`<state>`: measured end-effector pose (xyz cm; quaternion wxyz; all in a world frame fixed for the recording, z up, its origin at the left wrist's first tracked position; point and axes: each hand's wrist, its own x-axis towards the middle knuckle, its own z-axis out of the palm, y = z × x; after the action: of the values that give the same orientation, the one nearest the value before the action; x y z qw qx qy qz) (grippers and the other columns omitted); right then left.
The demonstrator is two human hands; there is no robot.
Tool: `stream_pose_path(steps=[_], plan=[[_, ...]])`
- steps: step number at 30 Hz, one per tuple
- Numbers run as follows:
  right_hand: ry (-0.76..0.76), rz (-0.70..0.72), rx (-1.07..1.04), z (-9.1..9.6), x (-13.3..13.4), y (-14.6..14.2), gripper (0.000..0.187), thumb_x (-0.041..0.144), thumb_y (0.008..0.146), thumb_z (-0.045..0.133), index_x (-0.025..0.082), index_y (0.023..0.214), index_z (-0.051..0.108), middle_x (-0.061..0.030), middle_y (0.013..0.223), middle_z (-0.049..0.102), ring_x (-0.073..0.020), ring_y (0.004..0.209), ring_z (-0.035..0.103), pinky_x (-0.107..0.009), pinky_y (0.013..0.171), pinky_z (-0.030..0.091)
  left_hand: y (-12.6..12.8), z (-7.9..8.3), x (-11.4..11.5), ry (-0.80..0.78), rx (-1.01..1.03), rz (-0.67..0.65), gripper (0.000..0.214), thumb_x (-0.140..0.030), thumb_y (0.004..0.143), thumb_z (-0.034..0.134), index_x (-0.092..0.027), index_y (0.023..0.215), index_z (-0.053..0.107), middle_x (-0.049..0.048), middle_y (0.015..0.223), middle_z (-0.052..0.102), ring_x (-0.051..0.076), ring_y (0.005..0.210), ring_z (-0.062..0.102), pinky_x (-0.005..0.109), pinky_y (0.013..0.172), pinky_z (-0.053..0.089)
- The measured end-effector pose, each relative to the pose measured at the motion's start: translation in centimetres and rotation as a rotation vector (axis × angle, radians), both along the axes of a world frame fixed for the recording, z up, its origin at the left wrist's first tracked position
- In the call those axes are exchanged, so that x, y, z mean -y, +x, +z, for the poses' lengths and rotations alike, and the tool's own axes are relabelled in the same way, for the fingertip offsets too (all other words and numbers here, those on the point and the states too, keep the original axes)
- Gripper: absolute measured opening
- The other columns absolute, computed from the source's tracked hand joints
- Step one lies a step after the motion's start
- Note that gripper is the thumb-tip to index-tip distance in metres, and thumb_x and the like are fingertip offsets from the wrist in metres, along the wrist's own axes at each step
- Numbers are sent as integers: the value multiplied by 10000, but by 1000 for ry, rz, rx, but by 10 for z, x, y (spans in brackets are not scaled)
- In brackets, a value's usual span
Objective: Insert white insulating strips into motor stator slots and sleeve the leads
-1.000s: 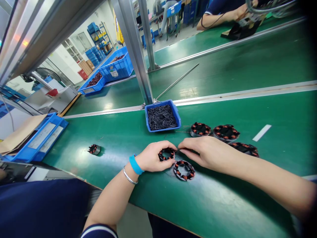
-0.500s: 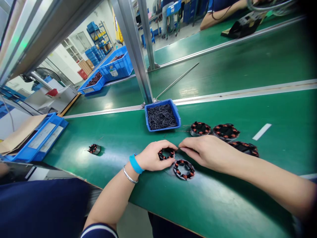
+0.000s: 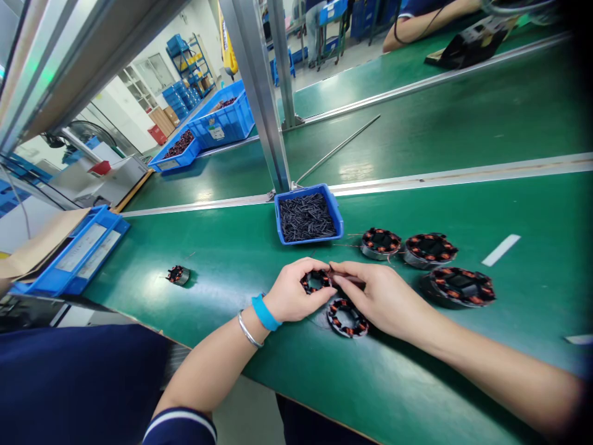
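Head view, bench stock and hands. Item: one wound ring (image 3: 307,284), black with copper-coloured coils, located just above the green bench (image 3: 222,247) or resting on it (which of the two cannot be told), nearer than the tray. Left hand (image 3: 299,295): curled about the wound ring, gripping it between thumb and fingers from the left; wrist fitted with a blue band (image 3: 266,313) and a silver bangle (image 3: 250,330). Right hand (image 3: 386,298): thumb and forefinger brought close together at the ring's right edge; whether anything is pinched there cannot be told, the tips being partly hidden.

Item: second ring (image 3: 359,325), lying on the bench just beside both hands, on the near side. Items, three: a small stator (image 3: 381,252), a larger stator (image 3: 430,258) and a dark-sided stator (image 3: 460,287), grouped beyond the right forearm. Item: lone stator (image 3: 184,276), well apart to the left, tilted on its side. Item: blue tray (image 3: 340,226), filled with short black tubes (image 3: 306,216), beyond the left hand. Item: white strip (image 3: 501,250), flat, right of the stators. Item: thin rod (image 3: 340,148), slanting behind the tray.
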<state>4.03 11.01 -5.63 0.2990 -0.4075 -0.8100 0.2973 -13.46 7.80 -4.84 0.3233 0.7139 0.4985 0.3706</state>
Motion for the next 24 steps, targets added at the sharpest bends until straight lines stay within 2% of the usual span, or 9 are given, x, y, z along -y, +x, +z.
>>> stream_pose_path(steps=[5,7,9,10,12,16,19,21,24], plan=[[-345,192,-273,5,-5,5,292,359,820,537,199,955,741,-88,969,772,-276,940,725,-413,844,586,-1,-1,1,19,7,30,282,-271,771,700,-144,1016,643,114,1033,716,223,964,674,386,919,533],[-484,225,-329,5,-12,6,327,445,799,606,198,955,753,-88,976,776,-288,957,723,-426,872,584,-5,1,1,-15,12,28,382,-283,741,738,-150,1075,611,114,1058,709,226,982,675,395,928,531],[-568,199,-353,3,-16,8,391,531,762,661,191,925,764,-95,940,780,-298,942,725,-434,874,584,-10,5,1,-63,14,22,547,-297,671,803,-154,1142,565,123,1111,689,244,1033,664,399,919,537],[-571,173,-358,2,-17,8,415,560,750,674,186,904,768,-101,917,780,-299,922,727,-434,865,587,-13,6,1,-87,9,19,591,-302,639,829,-153,1144,561,125,1121,682,250,1044,659,395,906,542],[-481,136,-357,1,-15,9,411,570,770,665,186,873,771,-110,905,774,-279,875,727,-420,840,590,-19,9,2,-124,-11,18,565,-312,609,853,-149,1085,595,117,1085,685,247,1015,661,384,874,550],[-96,211,-291,4,-4,7,265,382,904,559,219,901,769,-100,958,747,-219,859,705,-360,810,575,-22,7,5,-142,-26,60,462,-324,615,861,-151,990,654,75,978,701,212,916,665,364,851,549],[80,227,-222,11,-3,1,248,284,905,522,221,829,749,-89,905,718,-190,771,682,-327,718,556,-21,4,5,-115,-30,65,482,-361,603,869,-148,984,663,65,947,690,204,884,655,350,825,551],[78,193,-161,16,-8,-6,231,267,868,536,214,731,715,-83,863,691,-190,734,654,-333,693,532,-20,3,5,-98,-33,52,485,-385,611,863,-144,981,663,63,934,682,200,872,648,348,819,550],[-136,127,-103,22,-18,-18,132,228,755,592,206,637,646,-58,758,660,-185,669,616,-318,633,508,-19,4,6,-100,-51,48,458,-385,628,853,-142,967,662,57,916,677,194,855,642,346,812,551]])
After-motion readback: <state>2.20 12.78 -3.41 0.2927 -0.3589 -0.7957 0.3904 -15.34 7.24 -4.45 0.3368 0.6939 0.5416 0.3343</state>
